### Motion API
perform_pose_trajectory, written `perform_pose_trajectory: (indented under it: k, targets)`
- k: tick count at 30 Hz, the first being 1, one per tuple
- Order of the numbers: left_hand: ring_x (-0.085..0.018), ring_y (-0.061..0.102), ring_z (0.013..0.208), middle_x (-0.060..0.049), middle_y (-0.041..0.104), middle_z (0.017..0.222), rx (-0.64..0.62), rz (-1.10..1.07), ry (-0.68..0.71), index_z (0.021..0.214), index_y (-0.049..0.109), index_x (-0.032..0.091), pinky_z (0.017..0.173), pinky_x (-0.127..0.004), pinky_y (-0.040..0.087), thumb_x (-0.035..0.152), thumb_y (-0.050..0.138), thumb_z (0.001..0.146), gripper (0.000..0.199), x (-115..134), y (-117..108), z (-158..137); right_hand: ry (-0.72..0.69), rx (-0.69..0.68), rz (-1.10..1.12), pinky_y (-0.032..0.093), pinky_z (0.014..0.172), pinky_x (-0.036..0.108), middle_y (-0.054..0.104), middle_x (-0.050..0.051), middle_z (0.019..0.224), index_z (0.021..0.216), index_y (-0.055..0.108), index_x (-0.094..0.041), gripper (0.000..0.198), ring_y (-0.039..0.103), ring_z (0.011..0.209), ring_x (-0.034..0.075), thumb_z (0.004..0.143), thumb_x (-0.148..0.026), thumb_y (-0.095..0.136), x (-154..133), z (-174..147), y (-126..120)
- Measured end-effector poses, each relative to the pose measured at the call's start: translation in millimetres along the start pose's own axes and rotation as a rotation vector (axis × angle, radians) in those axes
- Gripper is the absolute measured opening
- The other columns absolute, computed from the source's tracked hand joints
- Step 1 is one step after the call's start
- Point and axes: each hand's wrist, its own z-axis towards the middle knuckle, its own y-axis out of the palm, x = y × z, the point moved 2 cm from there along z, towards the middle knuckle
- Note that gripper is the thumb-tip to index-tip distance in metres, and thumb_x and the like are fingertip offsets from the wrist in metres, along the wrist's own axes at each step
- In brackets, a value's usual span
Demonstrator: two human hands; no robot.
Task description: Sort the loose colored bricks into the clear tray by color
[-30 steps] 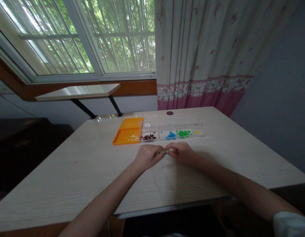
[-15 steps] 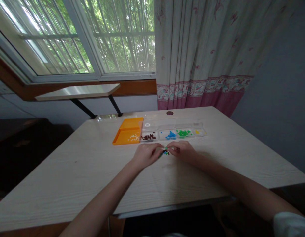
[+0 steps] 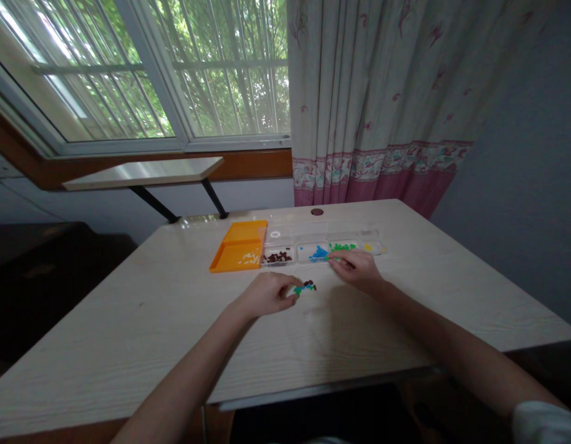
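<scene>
My left hand (image 3: 268, 294) is above the table, its thumb and fingertips closed on one end of a small cluster of coloured pieces (image 3: 308, 285). Green, blue and dark brown bits show in that cluster; their exact kind is too small to tell. My right hand (image 3: 358, 269) reaches over the front edge of a clear compartment tray (image 3: 295, 254), fingertips pinched between the blue pieces (image 3: 319, 253) and the green pieces (image 3: 343, 247). Whatever those fingertips hold is hidden. Dark brown pieces (image 3: 277, 255) and a few yellow pieces (image 3: 369, 247) lie in other compartments.
An open orange case (image 3: 221, 262) with white pieces (image 3: 249, 258) stands left of the tray. Behind it, a small raised shelf (image 3: 147, 172) rests on black legs. A round dark disc (image 3: 317, 212) is set near the table's (image 3: 174, 320) back edge, before the curtain (image 3: 373, 179).
My right hand has left the cluster and moved up and right to the tray. My left hand has shifted slightly left and down, still with the cluster, which now shows more fully.
</scene>
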Motion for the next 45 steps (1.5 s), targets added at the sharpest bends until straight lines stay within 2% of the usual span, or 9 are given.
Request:
perform_pose_trajectory:
  k: [8,13,17,20,25,30,37,45]
  targets:
    - [-0.009,0.051,0.051,0.002,0.061,0.062,-0.069,0.062,-0.022,0.094,0.064,0.022,0.052,-0.018,0.034,0.025,0.049,0.078,0.022,1.5,3.2,2.8,-0.118,0.131,-0.019,0.035,0.049,0.018,0.046,-0.006,0.042,0.076,0.067,-0.018,0.019,0.042,0.04,0.006,0.08,-0.029,0.053,-4.2,2.4,-3.0]
    - [-0.01,0.053,0.054,0.002,0.062,0.064,-0.078,0.069,-0.026,0.092,0.064,0.022,0.054,-0.018,0.035,0.024,0.048,0.079,0.021,1.0,5.2,2.6,-0.137,0.132,-0.017,0.035,0.049,0.017,0.045,-0.006,0.042,0.076,0.067,-0.016,0.018,0.043,0.039,0.005,0.08,-0.027,0.054,-6.8,3.3,-4.2]
    - [-0.01,0.054,0.054,0.001,0.062,0.064,-0.074,0.084,-0.024,0.092,0.064,0.022,0.054,-0.019,0.035,0.025,0.048,0.079,0.021,1.0,6.0,2.0,-0.114,0.078,-0.037,0.036,0.051,0.017,0.046,-0.005,0.043,0.078,0.068,-0.018,0.02,0.045,0.042,0.006,0.081,-0.03,0.052,-2.0,2.8,-3.0]
    - [-0.01,0.053,0.053,0.001,0.062,0.064,-0.074,0.091,-0.016,0.092,0.064,0.021,0.054,-0.019,0.035,0.026,0.048,0.079,0.021,1.6,5.6,1.7,-0.048,0.005,-0.066,0.035,0.053,0.018,0.05,-0.004,0.046,0.08,0.068,-0.018,0.022,0.047,0.045,0.007,0.082,-0.031,0.05,7.4,4.1,-5.4]
    - [-0.011,0.054,0.054,0.001,0.063,0.065,-0.069,0.104,-0.011,0.089,0.064,0.021,0.054,-0.02,0.035,0.026,0.048,0.08,0.02,1.4,5.9,1.4,0.167,-0.122,-0.117,0.033,0.052,0.019,0.052,-0.003,0.049,0.089,0.067,-0.019,0.025,0.048,0.047,0.009,0.081,-0.034,0.048,29.8,8.2,-16.8]
    - [-0.011,0.057,0.06,0.0,0.065,0.07,-0.063,0.095,0.004,0.088,0.064,0.021,0.057,-0.02,0.037,0.024,0.046,0.08,0.019,-0.8,7.7,1.0,0.325,-0.182,-0.203,0.031,0.052,0.021,0.055,-0.002,0.053,0.09,0.066,-0.02,0.026,0.05,0.049,0.011,0.08,-0.035,0.048,55.5,8.9,-22.0]
    - [-0.011,0.057,0.061,0.001,0.066,0.073,-0.065,0.099,0.001,0.088,0.065,0.022,0.057,-0.019,0.036,0.022,0.046,0.08,0.02,-3.2,9.7,1.4,0.417,-0.315,-0.285,0.029,0.051,0.022,0.06,-0.001,0.06,0.087,0.066,-0.024,0.023,0.051,0.053,0.012,0.078,-0.036,0.048,83.0,3.0,-18.1]
    - [-0.01,0.054,0.054,0.001,0.063,0.064,-0.063,0.123,-0.036,0.089,0.065,0.021,0.052,-0.019,0.034,0.025,0.048,0.078,0.02,1.7,3.5,0.6,0.446,-0.371,-0.292,0.029,0.053,0.022,0.061,0.0,0.063,0.092,0.064,-0.024,0.025,0.053,0.057,0.013,0.079,-0.037,0.047,88.4,1.4,-19.6]
